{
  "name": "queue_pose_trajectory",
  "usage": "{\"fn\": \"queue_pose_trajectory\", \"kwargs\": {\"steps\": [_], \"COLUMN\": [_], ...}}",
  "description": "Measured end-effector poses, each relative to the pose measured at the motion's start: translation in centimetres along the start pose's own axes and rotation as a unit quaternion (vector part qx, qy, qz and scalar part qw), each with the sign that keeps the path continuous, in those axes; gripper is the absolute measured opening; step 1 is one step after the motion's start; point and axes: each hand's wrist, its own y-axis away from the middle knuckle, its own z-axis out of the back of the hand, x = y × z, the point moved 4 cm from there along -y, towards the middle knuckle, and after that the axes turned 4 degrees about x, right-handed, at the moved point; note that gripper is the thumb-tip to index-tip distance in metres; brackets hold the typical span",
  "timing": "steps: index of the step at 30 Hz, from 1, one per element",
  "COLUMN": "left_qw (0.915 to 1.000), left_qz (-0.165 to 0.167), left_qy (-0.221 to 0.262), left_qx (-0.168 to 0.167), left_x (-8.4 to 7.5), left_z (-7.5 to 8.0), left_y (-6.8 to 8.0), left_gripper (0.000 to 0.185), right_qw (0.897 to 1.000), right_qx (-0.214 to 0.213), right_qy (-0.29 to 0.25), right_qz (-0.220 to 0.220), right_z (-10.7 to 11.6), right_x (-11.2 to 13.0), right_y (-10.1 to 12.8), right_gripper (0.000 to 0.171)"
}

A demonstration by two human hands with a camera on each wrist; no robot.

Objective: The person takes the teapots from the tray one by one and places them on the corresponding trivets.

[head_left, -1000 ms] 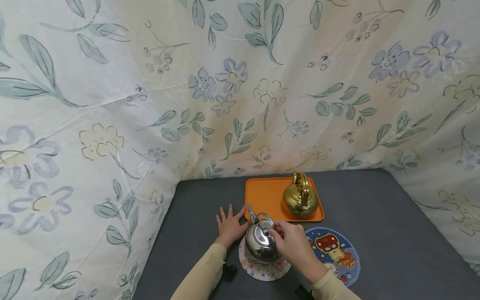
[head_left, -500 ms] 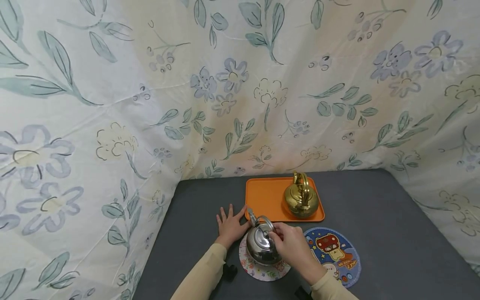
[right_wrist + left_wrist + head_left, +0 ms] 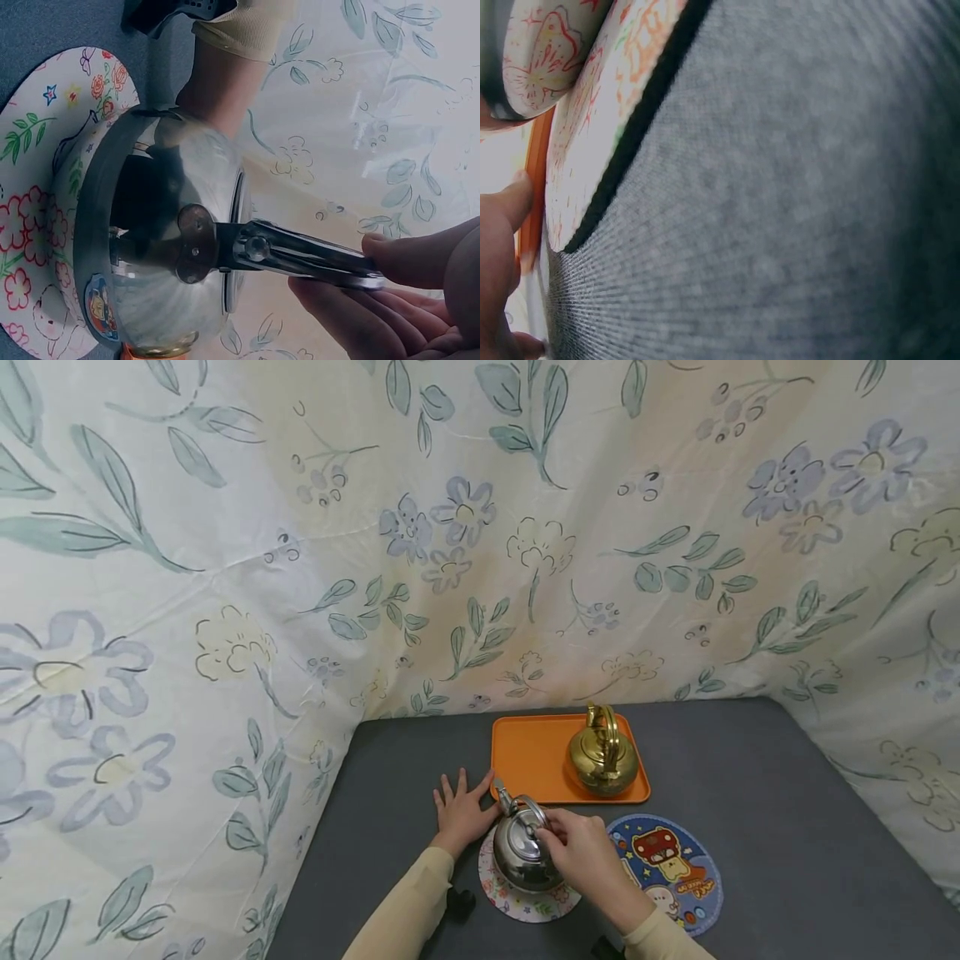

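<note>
A shiny silver kettle [image 3: 521,862] sits over a round white floral mat [image 3: 512,903], its spout pointing to the back left. My right hand [image 3: 590,853] pinches the kettle's arched handle [image 3: 315,259] between thumb and fingers, as the right wrist view shows from the side. Spread on the dark tabletop, my left hand [image 3: 462,816] lies left of the kettle, fingers straight. Its thumb reaches the front left corner of an orange tray [image 3: 525,752]. In the left wrist view, the mat's edge [image 3: 622,97] and part of that hand [image 3: 499,262] show.
A gold kettle [image 3: 602,762] stands on the right part of the tray. Partly behind my right forearm lies a round blue mat [image 3: 693,860] with a mushroom picture. Flower-printed cloth [image 3: 480,568] hangs around the back and sides of the dark table [image 3: 750,793].
The silver kettle and my right hand have shifted slightly right and toward the front. My left hand has stayed where it was.
</note>
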Motion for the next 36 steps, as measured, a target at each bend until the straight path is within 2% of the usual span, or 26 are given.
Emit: {"fn": "queue_pose_trajectory", "kwargs": {"steps": [8,14,22,30,36], "left_qw": [1.0,1.0,1.0,1.0,1.0], "left_qz": [0.0,0.004,0.001,0.001,-0.003], "left_qy": [0.004,-0.006,-0.007,-0.001,0.003], "left_qx": [0.002,0.005,0.003,0.007,-0.001], "left_x": [0.0,0.1,0.1,0.3,0.3], "left_z": [0.0,-0.1,-0.1,-0.2,-0.1], "left_y": [0.1,-0.1,0.0,0.3,0.5], "left_gripper": [0.07,0.071,0.071,0.071,0.071], "right_qw": [0.999,0.999,1.0,0.999,0.996], "right_qx": [0.029,0.031,0.013,-0.012,-0.06], "right_qy": [-0.027,-0.032,0.004,0.04,0.064], "right_qz": [-0.002,0.001,0.006,0.02,0.029], "right_z": [0.2,0.6,2.3,5.1,7.2], "right_x": [-0.1,-0.1,-0.3,-0.4,-0.4], "right_y": [-0.1,-0.3,-1.3,-2.9,-4.4], "right_gripper": [0.026,0.025,0.031,0.033,0.036]}}
